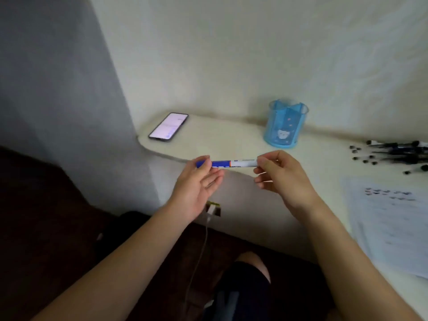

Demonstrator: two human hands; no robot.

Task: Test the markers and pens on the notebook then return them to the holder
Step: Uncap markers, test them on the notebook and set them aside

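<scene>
1. Blue-and-white plastic marker [228, 163]: level in the air above the near edge of the cream-white desk [220, 140], spanning both hands, touching the desk nowhere.
2. Left hand [199, 181]: pinching the blue cap end, thumb on top, fingers loosely spread beneath. A light hold, likely just enough to pull or seat a cap.
3. Right hand [282, 177]: fingertips curled close round the white barrel end in a narrow, firm pinch. Probably the steadying side.
4. Opposed grip at the two ends reads as capping or uncapping. Cannot tell which, nor whether the cap sits fully home, with the seam too blurred.
5. Translucent blue plastic holder [286, 123]: upright at the back of the desk against the wall, beyond the marker, nothing seen above its rim. Judged: most of the returning not yet done.
6. Heap of dark pens [393, 154] lying at the right of the desk, small dark bits (perhaps caps) scattered beside, well apart from the holder. Presumably laid out to wait their turn.
7. Pale notebook [391, 218] open at the near right, a few dark scribbles along the top; placed on the writing-hand side.
8. Lit black smartphone [168, 126] flat at the far left corner, clear of the work. Thin white cable [199, 251] hanging below the desk.
</scene>
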